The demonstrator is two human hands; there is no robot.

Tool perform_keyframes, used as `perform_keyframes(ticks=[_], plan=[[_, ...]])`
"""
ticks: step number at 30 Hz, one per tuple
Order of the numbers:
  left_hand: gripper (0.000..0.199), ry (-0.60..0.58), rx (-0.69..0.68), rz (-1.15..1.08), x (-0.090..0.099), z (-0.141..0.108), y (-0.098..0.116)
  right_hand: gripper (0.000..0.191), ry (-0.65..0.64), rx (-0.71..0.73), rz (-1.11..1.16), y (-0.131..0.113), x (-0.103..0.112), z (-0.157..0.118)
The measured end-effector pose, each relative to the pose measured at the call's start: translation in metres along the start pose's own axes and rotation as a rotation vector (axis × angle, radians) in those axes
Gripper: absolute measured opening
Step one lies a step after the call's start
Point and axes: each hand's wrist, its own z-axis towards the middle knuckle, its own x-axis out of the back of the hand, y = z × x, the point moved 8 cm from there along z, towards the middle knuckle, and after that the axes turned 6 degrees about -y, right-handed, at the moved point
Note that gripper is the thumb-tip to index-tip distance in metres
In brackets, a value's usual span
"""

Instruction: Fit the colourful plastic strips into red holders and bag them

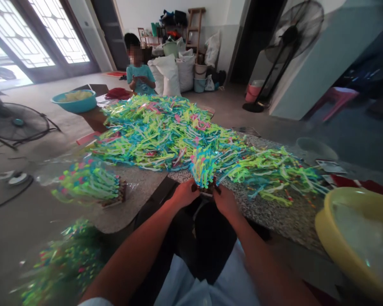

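Between both hands, at the table's front edge, I hold a small bunch of green, blue and white strips with a dark reddish-brown base. My left hand is closed on the left end of that base. My right hand grips its right end. Some fingers of each hand are hidden behind the bunch. A large heap of similar loose strips lies on the speckled stone table just beyond. To the left, another bunch in a clear plastic bag rests on the table.
A yellow basin with clear plastic stands at the right, a blue basin at the far left. Bagged strips sit low on the left. A person in a teal shirt is behind the heap. Floor fans stand about.
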Motion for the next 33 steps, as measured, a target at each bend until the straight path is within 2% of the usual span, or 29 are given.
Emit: perform_keyframes(ticks=[7, 13, 18, 22, 29, 33], plan=[[0.023, -0.008, -0.013, -0.002, 0.001, 0.0, 0.004, 0.029, 0.001, 0.107, -0.262, -0.008, -0.007, -0.004], [0.021, -0.03, -0.007, 0.011, 0.001, 0.001, 0.003, 0.043, -0.092, 0.135, -0.419, -0.023, -0.01, 0.001], [0.02, -0.023, -0.014, -0.016, 0.0, 0.002, 0.001, 0.04, -0.149, 0.151, -0.396, -0.033, -0.003, 0.002], [0.02, -0.015, -0.008, -0.013, 0.0, 0.003, -0.001, 0.039, -0.091, 0.139, -0.339, -0.035, 0.005, 0.001], [0.018, -0.011, 0.005, -0.001, -0.001, 0.004, -0.004, 0.041, -0.039, 0.097, -0.341, -0.035, 0.0, 0.002], [0.02, -0.012, 0.031, 0.02, -0.002, 0.005, -0.008, 0.04, -0.062, 0.118, -0.333, -0.041, -0.003, 0.002]])
